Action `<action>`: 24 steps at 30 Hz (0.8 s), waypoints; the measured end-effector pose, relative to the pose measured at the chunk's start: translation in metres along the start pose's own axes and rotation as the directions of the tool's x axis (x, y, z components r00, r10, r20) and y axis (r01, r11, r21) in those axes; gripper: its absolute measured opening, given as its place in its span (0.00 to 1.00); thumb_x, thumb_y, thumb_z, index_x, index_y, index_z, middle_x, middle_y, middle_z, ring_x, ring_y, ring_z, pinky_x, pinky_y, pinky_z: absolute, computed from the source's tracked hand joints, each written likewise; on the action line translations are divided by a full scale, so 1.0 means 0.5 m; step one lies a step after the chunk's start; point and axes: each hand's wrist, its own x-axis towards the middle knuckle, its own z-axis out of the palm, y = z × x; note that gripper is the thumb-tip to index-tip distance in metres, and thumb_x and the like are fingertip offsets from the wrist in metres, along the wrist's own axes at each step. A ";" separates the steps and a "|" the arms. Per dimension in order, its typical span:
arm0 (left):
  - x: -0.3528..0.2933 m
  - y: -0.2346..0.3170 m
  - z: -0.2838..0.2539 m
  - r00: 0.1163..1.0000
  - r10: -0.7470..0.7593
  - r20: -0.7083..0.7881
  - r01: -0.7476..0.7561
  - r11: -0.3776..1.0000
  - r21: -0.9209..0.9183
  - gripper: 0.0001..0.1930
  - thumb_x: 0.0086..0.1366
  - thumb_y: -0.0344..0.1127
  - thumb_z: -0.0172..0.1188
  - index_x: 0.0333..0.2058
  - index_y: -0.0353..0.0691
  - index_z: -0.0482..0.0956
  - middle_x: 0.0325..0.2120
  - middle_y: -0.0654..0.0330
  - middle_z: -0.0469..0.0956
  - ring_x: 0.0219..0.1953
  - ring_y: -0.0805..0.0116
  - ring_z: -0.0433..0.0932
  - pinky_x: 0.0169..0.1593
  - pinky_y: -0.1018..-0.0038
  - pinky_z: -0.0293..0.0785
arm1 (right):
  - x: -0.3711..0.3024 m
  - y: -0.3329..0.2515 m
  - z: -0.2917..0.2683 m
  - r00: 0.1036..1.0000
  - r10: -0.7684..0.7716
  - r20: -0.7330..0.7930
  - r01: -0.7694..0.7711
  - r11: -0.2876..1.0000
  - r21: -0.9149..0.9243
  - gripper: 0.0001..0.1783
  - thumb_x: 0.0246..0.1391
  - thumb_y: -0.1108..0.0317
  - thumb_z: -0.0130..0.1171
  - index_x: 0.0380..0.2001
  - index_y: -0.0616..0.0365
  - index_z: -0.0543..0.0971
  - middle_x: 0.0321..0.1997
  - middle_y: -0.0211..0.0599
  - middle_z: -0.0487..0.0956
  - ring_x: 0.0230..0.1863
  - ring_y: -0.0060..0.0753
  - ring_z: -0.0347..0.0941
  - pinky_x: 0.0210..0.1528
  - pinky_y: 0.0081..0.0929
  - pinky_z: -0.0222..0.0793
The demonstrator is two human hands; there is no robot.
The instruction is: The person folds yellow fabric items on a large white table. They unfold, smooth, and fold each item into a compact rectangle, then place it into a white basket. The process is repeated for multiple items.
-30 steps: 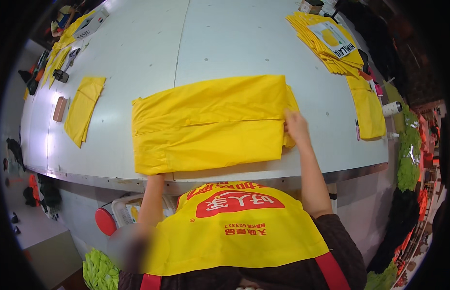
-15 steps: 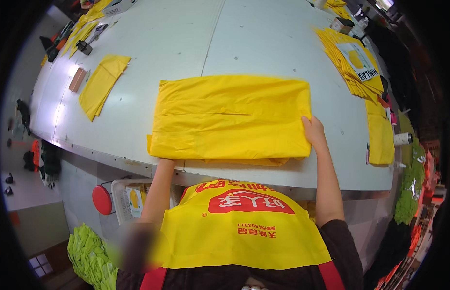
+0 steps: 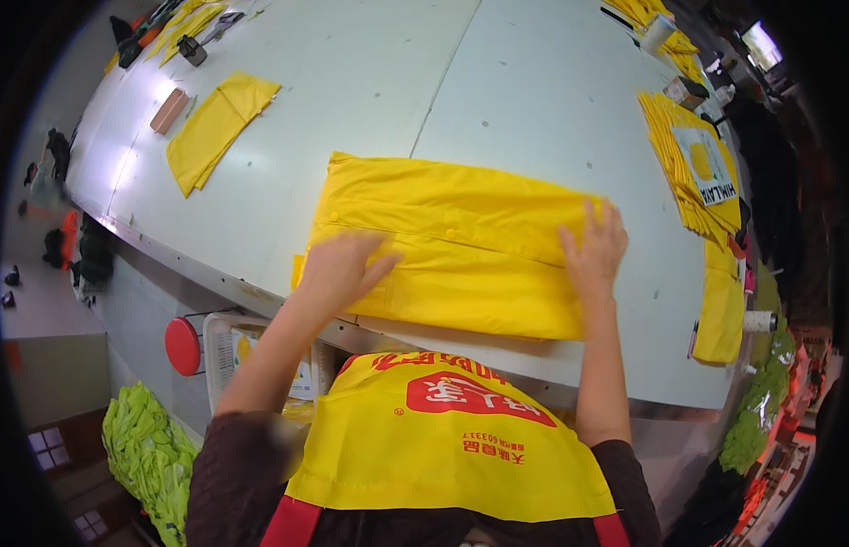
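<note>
A yellow garment with snap buttons, probably a raincoat (image 3: 470,283), lies folded into a flat rectangle near the front edge of the table. My left hand (image 3: 338,272) is over its left end, fingers stretched out and thumb apart, a little blurred. At the opposite end, my right hand (image 3: 594,253) has its fingers spread on or just above the right edge. Neither hand grips the fabric.
The wide pale table (image 3: 370,109) has a folded yellow piece (image 3: 219,128) and a small brown box (image 3: 169,111) at left. On the right are a stack of yellow pieces (image 3: 666,173), a yellow strip (image 3: 719,305) and a thread spool (image 3: 759,321). A white basket (image 3: 222,351) stands below the front edge.
My left hand has come from under the front edge up onto the garment's top. My right hand has let go of the right edge and spread its fingers. The view has turned slightly.
</note>
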 end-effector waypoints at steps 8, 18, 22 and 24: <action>0.257 -0.096 0.189 0.868 0.226 -0.442 -0.101 0.952 0.288 0.39 0.52 0.67 0.52 0.57 0.46 0.66 0.59 0.54 0.62 0.63 0.54 0.56 0.63 0.44 0.40 | 0.000 -0.006 0.158 0.959 0.160 0.235 -0.134 0.983 -0.121 0.37 0.52 0.37 0.47 0.59 0.47 0.64 0.66 0.37 0.58 0.69 0.43 0.46 0.58 0.75 0.33; 0.280 -0.132 0.227 0.874 0.124 -0.471 -0.131 0.991 0.016 0.41 0.52 0.65 0.54 0.58 0.41 0.63 0.60 0.49 0.61 0.64 0.53 0.54 0.64 0.51 0.42 | -0.027 -0.005 0.209 0.978 0.144 0.150 -0.134 0.988 -0.075 0.41 0.51 0.35 0.47 0.60 0.49 0.60 0.66 0.38 0.58 0.69 0.44 0.47 0.57 0.75 0.34; 0.278 -0.163 0.220 0.886 0.080 -0.456 -0.091 0.996 -0.003 0.36 0.59 0.62 0.48 0.58 0.41 0.63 0.61 0.50 0.59 0.64 0.55 0.55 0.65 0.52 0.41 | -0.023 0.008 0.199 0.976 0.108 0.190 -0.098 0.993 -0.058 0.41 0.52 0.35 0.46 0.62 0.51 0.59 0.67 0.41 0.56 0.70 0.44 0.44 0.59 0.73 0.32; 0.257 -0.187 0.219 0.867 0.090 -0.490 -0.030 0.991 0.127 0.34 0.61 0.60 0.46 0.58 0.41 0.63 0.61 0.50 0.59 0.64 0.56 0.55 0.65 0.52 0.41 | -0.020 0.008 0.179 0.960 0.134 0.246 -0.110 0.988 -0.110 0.42 0.52 0.36 0.45 0.62 0.52 0.58 0.68 0.43 0.54 0.70 0.45 0.43 0.60 0.71 0.31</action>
